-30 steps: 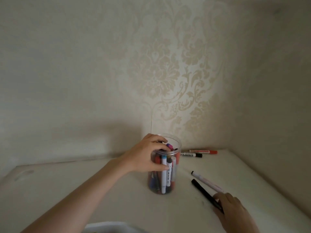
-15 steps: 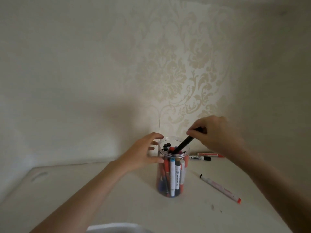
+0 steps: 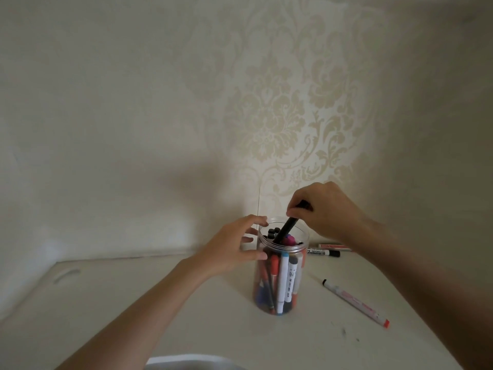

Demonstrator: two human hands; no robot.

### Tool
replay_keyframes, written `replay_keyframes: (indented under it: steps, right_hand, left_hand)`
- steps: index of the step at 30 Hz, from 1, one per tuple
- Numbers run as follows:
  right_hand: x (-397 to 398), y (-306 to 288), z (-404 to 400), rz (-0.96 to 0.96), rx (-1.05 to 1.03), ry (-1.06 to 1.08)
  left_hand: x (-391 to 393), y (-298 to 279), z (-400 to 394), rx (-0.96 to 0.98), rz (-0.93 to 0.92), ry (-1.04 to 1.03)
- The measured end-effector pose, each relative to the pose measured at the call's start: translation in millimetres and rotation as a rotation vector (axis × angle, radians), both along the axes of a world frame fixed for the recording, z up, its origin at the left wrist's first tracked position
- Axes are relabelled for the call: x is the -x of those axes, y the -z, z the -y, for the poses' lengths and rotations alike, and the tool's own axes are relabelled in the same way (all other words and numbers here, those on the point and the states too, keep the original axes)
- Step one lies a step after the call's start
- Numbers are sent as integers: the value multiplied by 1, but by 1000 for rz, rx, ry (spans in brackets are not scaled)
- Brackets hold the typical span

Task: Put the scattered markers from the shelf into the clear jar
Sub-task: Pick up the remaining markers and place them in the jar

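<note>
The clear jar stands upright on the white shelf, packed with several coloured markers. My left hand holds the jar's left side near the rim, thumb and fingers curled round it. Just above the jar's mouth, my right hand pinches the top of a black marker, whose lower end slants down into the jar. Three markers lie loose on the shelf: a white one with a red end to the right, a black-capped one and a red one by the back wall.
Patterned wallpaper covers the back wall and a side wall closes the corner on the right. A shallow dent marks the shelf at far left. A white cloth edge shows at the bottom.
My right hand picked the black marker up off the shelf, carried it above the jar and has lowered its tip into the mouth. My left hand stayed on the jar.
</note>
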State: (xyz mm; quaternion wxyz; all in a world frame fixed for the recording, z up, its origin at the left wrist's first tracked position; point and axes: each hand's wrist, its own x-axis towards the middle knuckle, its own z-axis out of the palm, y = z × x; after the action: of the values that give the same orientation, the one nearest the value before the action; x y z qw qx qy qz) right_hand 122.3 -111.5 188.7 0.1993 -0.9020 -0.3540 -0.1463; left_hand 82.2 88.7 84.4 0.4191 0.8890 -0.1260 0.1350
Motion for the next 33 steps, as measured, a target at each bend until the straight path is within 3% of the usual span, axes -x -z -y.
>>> replay_keyframes:
  steps: [4, 7, 14, 18, 20, 23, 26, 30, 33]
  right_hand:
    - [-3, 2, -19, 12, 165, -105]
    - [-3, 9, -31, -30, 157, -140]
    - [-11, 9, -43, -121, 124, -99]
    - [-9, 8, -36, -103, 145, 28]
    - [-4, 19, -39, -87, 232, 94]
    - [-5, 33, -39, -227, 339, 76]
    - [-9, 23, -23, -388, 249, 22]
    - [-11, 32, -19, -265, 182, 22]
    - [-18, 30, 7, -52, -253, 75]
  left_hand:
    - [-2, 1, -1, -12, 19, -10]
    - [-3, 2, -2, 18, 11, -16]
    - [-1, 4, 1, 84, 24, -68]
    - [2, 4, 4, 97, 61, -69]
    - [2, 7, 7, 131, 87, -80]
    - [5, 12, 12, 163, 118, -79]
    - [7, 12, 13, 160, 136, -79]
    - [4, 11, 12, 164, 141, -71]
    - [4, 8, 10, 29, 161, -36]
